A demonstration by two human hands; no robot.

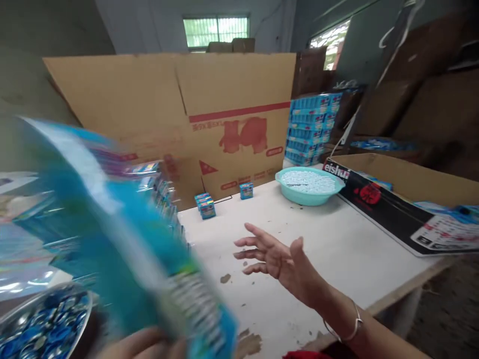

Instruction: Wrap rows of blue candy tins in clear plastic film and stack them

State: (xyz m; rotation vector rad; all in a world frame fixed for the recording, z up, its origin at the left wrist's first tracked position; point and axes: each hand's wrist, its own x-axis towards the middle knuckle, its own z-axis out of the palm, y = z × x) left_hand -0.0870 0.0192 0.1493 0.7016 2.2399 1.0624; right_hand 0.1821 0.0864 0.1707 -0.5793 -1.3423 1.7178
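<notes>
My left hand [145,345] is at the bottom edge, blurred, its fingers closed on a large blue printed carton piece [138,239] that looks folded and is smeared by motion. This piece slants across the left side and covers part of what stands behind it. Over the white table my right hand [275,262] is held open, palm partly up and fingers spread, touching nothing. Beyond its fingertips are a short row of small blue boxes [205,206] and a single small blue box [246,190].
A large brown cardboard box [239,85] walls off the back. To its right are stacked blue cartons [312,129], a turquoise basin [310,197] of small pale pieces, and a black-sided open box [377,199]. A metal bowl [89,314] holds blue-and-silver pieces at lower left.
</notes>
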